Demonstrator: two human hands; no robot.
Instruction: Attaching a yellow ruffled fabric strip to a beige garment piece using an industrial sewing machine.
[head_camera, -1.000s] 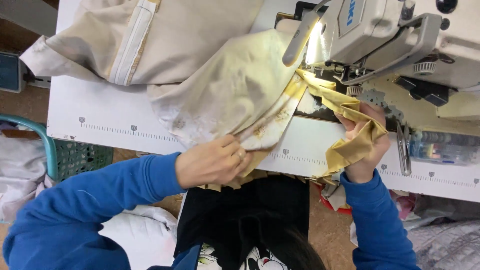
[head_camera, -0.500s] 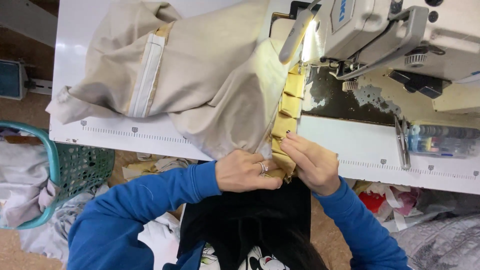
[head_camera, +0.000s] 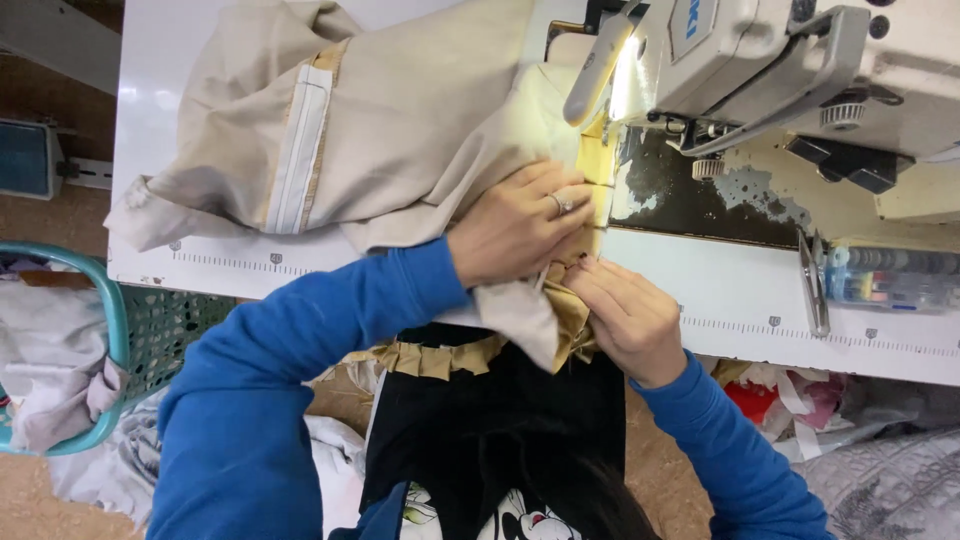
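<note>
A beige cloth piece (head_camera: 400, 130) with a white band lies spread over the white sewing table (head_camera: 740, 300). A gold ruffled trim (head_camera: 598, 170) runs along its edge toward the lit needle area of the white sewing machine (head_camera: 760, 60). My left hand (head_camera: 515, 225), a ring on one finger, presses flat on the cloth just before the machine's foot. My right hand (head_camera: 625, 315) pinches the cloth edge and gold trim at the table's front edge. More gold trim (head_camera: 440, 358) hangs down over my black lap.
Small scissors (head_camera: 812, 280) and a clear box of thread spools (head_camera: 890, 280) lie on the table at right. A teal mesh basket (head_camera: 110, 330) holding pale cloth stands at the left. Fabric scraps (head_camera: 790, 400) are piled under the table at right.
Both hands slid forward toward the machine with the cloth. The left hand went from the table's front edge up onto the cloth near the needle. The trim now lies straight.
</note>
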